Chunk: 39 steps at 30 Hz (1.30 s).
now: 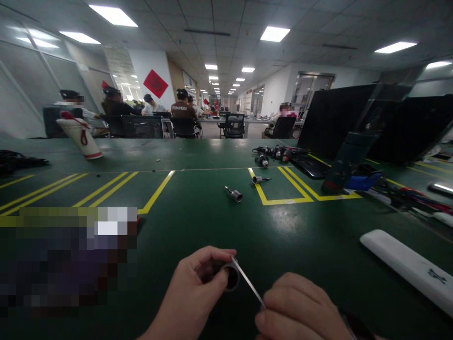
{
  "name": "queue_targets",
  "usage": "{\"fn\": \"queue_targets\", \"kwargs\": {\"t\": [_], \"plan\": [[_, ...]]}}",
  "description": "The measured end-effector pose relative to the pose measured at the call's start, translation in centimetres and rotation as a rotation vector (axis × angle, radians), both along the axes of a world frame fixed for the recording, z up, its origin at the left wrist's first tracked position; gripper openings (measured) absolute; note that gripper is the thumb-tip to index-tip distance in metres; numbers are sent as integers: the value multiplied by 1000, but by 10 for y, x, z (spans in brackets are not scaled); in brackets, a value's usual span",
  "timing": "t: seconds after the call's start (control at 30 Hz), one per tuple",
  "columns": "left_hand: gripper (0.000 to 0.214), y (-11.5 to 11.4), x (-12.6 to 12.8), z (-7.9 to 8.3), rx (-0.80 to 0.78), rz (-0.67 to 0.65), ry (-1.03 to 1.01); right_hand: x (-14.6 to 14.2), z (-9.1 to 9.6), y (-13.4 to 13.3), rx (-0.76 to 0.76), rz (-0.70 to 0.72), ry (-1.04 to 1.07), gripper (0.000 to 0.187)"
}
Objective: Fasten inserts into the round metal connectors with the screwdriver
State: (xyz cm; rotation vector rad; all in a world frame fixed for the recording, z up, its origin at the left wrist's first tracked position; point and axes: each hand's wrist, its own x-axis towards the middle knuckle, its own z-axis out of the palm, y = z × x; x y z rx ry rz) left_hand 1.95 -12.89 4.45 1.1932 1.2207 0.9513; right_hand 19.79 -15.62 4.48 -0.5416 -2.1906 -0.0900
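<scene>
My left hand (pixel 198 288) is closed around a dark, cup-shaped hole saw (pixel 232 277), its round open mouth facing right. A thin, shiny metal rod (pixel 248 279) slants from my right hand (pixel 297 307) up to the rim of the hole saw. My right fingers pinch the rod's lower end, and its exact kind cannot be made out. Farther out on the green table (pixel 198 212) lies a second hole saw (pixel 235 194) with a short shank. Just behind it, a smaller one (pixel 258 180) has a thin bit pointing right.
Dark metal tool parts (pixel 264 158) lie in a group behind, near a black monitor (pixel 332 115). A dark bottle (pixel 348 163), loose cables (pixel 421 196) and a long white case (pixel 403 264) are at right. At left stand a white holder (pixel 80 137) and a pixelated object (pixel 71 259).
</scene>
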Motion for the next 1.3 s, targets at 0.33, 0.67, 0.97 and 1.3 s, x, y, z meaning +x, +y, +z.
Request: {"fn": "queue_targets", "kwargs": {"t": [0.33,0.67,0.97,1.3], "plan": [[42,-11,6,-10,-38,-130,-100,-12,-14,12,-88,-21,4,10],[49,5,-3,-8,-18,-215,-55,8,-13,27,-38,-127,-61,20],[42,91,-10,-1,503,-189,793,102,-41,137,-40,-558,-69,21],[40,182,36,-10,564,-275,1027,144,-63,173,-189,-642,-105,24]]}}
